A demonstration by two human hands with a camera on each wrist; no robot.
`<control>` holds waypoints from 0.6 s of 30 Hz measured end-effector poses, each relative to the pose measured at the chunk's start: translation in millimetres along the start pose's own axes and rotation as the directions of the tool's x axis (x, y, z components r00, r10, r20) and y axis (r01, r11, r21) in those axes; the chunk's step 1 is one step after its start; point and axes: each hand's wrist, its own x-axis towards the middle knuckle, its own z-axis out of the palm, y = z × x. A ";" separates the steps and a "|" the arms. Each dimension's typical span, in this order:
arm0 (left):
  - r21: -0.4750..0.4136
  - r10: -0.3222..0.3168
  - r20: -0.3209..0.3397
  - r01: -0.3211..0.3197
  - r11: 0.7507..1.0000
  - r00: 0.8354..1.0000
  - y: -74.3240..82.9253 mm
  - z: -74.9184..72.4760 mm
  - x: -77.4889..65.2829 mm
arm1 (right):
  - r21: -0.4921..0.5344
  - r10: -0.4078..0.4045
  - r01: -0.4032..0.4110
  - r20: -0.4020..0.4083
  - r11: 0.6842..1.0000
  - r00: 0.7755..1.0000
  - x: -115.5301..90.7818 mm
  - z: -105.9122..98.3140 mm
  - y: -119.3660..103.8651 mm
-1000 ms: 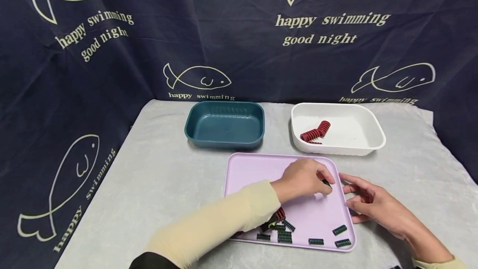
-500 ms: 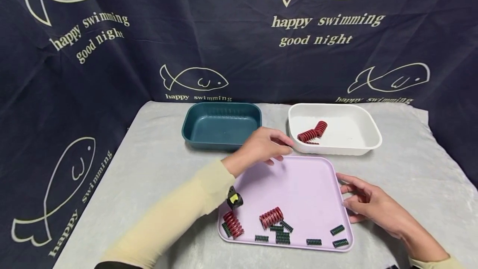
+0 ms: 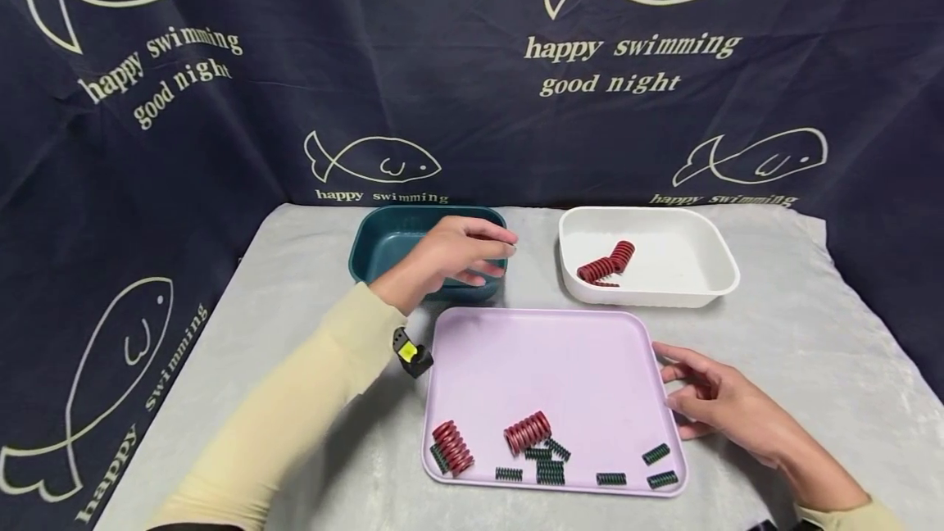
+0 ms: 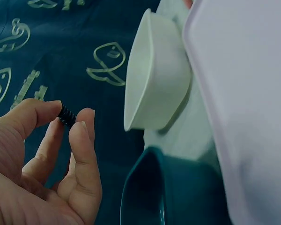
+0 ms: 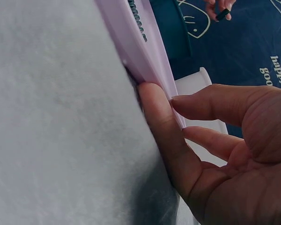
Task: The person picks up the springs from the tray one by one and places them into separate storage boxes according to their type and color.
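My left hand (image 3: 459, 252) is raised over the teal bin (image 3: 359, 248). In the left wrist view its thumb and fingertips pinch a small dark green spring (image 4: 67, 116). My right hand (image 3: 733, 408) grips the right rim of the lilac tray (image 3: 583, 367), thumb and fingers on its edge in the right wrist view. On the tray lie two thick red springs, one near the middle (image 3: 528, 432) and one at the left (image 3: 453, 447). Several small green springs (image 3: 550, 472) are spread along the near side, one partly under the left red spring.
Right of the teal bin stands a white bin (image 3: 682, 299) holding a few red springs (image 3: 596, 270). Both bins sit just beyond the tray on a grey cloth-covered table (image 3: 295, 301). A dark blue fish-print curtain (image 3: 472, 64) encloses the back and sides.
My left hand has moved from the tray's right part up and left to over the teal bin, carrying the green spring. My right hand keeps its hold on the tray.
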 end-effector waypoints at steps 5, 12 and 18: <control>-0.062 -0.040 0.013 0.040 0.997 0.999 -2.0 -23.7 2.7 | -0.003 0.018 -0.018 -0.001 1.000 1.000 0.7 1.4 -1.9; -0.101 -0.091 0.031 0.094 0.990 0.995 -12.9 -55.5 12.5 | -0.012 0.046 -0.046 -0.008 0.999 0.999 1.7 2.5 -3.9; -0.110 -0.132 0.079 0.140 0.984 0.988 -25.1 -74.8 26.0 | -0.013 0.058 -0.059 -0.018 0.998 0.998 0.5 1.4 -5.7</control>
